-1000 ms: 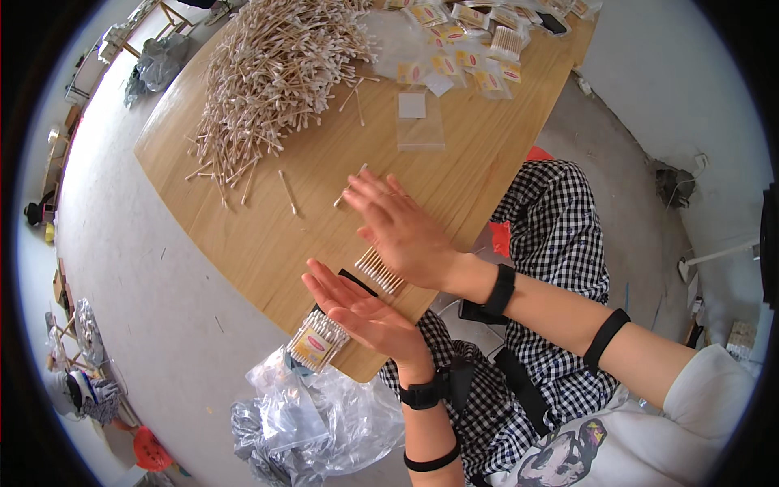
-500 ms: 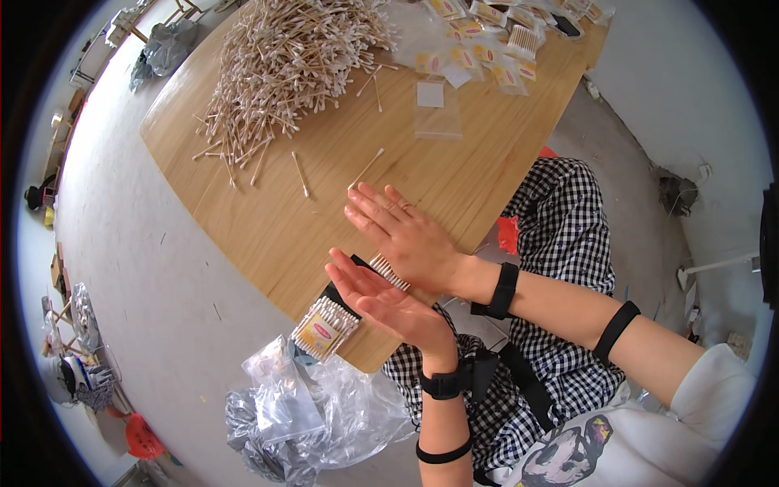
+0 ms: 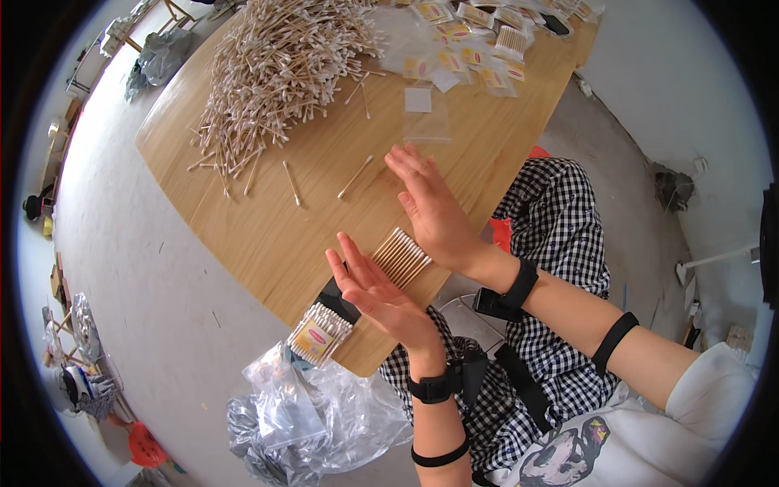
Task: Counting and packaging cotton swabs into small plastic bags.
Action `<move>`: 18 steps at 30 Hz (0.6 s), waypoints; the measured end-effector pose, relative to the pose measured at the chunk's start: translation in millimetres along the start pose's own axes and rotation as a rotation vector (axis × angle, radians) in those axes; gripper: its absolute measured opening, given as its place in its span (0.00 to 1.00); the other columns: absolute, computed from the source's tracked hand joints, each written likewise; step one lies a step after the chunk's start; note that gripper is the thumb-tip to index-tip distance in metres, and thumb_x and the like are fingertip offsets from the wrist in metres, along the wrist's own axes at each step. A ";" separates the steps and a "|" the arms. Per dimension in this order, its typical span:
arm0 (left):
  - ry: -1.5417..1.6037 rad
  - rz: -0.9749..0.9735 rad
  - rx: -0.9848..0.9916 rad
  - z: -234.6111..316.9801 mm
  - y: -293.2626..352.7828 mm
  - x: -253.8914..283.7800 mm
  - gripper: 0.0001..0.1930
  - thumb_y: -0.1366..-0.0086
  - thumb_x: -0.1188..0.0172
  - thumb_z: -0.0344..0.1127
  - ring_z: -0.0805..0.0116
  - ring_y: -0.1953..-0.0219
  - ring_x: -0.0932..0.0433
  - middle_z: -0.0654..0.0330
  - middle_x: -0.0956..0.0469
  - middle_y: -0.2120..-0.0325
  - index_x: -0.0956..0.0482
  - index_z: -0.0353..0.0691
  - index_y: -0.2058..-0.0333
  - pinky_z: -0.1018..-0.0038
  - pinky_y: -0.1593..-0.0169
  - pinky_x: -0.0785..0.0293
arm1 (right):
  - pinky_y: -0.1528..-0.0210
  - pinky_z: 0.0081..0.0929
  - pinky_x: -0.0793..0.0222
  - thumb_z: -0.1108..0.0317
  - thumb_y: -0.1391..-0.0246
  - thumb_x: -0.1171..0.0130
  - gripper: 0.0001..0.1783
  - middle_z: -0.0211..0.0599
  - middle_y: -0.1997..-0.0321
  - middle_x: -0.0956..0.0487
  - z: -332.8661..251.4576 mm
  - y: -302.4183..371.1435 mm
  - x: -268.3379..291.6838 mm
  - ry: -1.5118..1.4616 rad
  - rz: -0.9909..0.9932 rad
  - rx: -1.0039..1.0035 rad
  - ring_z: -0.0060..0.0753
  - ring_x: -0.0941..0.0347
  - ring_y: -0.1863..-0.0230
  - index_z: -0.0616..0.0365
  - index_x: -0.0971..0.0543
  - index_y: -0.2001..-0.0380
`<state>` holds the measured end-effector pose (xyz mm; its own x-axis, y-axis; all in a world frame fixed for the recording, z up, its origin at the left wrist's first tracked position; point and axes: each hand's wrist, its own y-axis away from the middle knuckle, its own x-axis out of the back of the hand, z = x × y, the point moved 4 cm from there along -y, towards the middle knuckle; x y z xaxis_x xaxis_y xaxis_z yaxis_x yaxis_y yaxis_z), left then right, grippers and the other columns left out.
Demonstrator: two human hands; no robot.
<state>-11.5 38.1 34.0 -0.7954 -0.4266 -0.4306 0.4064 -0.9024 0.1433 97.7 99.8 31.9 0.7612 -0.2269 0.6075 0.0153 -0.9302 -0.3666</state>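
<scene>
My left hand (image 3: pixel 375 299) is open, palm turned up and inward, fingers stretched, holding nothing. It hovers over a black object (image 3: pixel 339 302), partly hidden, at the table's near edge. A neat row of cotton swabs (image 3: pixel 399 256) lies flat on the table between my hands. My right hand (image 3: pixel 436 213) is open too, fingers straight, just right of the row's far end. Left of my left hand stands a packed bundle of cotton swabs (image 3: pixel 320 333) with a yellow-and-white label. Two loose swabs, one being this swab (image 3: pixel 355 177), lie farther out.
A large heap of cotton swabs (image 3: pixel 284 89) covers the table's far left. Small labelled packets (image 3: pixel 454 61) and a clear zip bag (image 3: pixel 427 126) with a white card lie far right. Crumpled clear plastic bags (image 3: pixel 316 414) hang below the near table corner (image 3: pixel 365 357).
My hands have spread apart: the right one moved away to the right and rose upright. The row of swabs, mostly covered before, now shows.
</scene>
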 end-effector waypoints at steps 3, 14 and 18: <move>-0.021 0.001 -0.005 1.5 -0.6 -0.1 0.43 0.28 0.68 0.68 0.62 0.26 0.52 0.48 0.45 0.31 0.54 0.35 0.30 0.65 0.25 0.59 | 0.25 0.48 0.55 0.70 0.38 0.53 0.29 0.50 0.29 0.39 -12.2 2.6 -9.2 0.170 -0.067 0.081 0.50 0.50 0.25 0.63 0.38 0.34; -0.066 0.151 -0.203 8.4 9.2 13.7 0.34 0.24 0.66 0.58 0.62 0.27 0.50 0.51 0.45 0.31 0.48 0.38 0.31 0.66 0.26 0.58 | 0.23 0.43 0.57 0.69 0.40 0.54 0.31 0.44 0.26 0.41 -21.8 11.6 -38.4 0.347 -0.215 0.230 0.41 0.51 0.23 0.61 0.38 0.33; -0.026 0.160 -0.214 -2.4 8.7 13.0 0.32 0.23 0.67 0.55 0.62 0.27 0.49 0.51 0.44 0.31 0.47 0.38 0.31 0.66 0.26 0.57 | 0.23 0.40 0.59 0.66 0.40 0.55 0.30 0.46 0.27 0.39 -25.1 14.2 -40.0 0.371 -0.217 0.250 0.40 0.51 0.24 0.64 0.36 0.35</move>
<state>-17.2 24.8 27.6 -0.7232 -0.5670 -0.3943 0.6119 -0.7908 0.0147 51.1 88.4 20.1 0.4414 -0.1654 0.8819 0.3373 -0.8802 -0.3339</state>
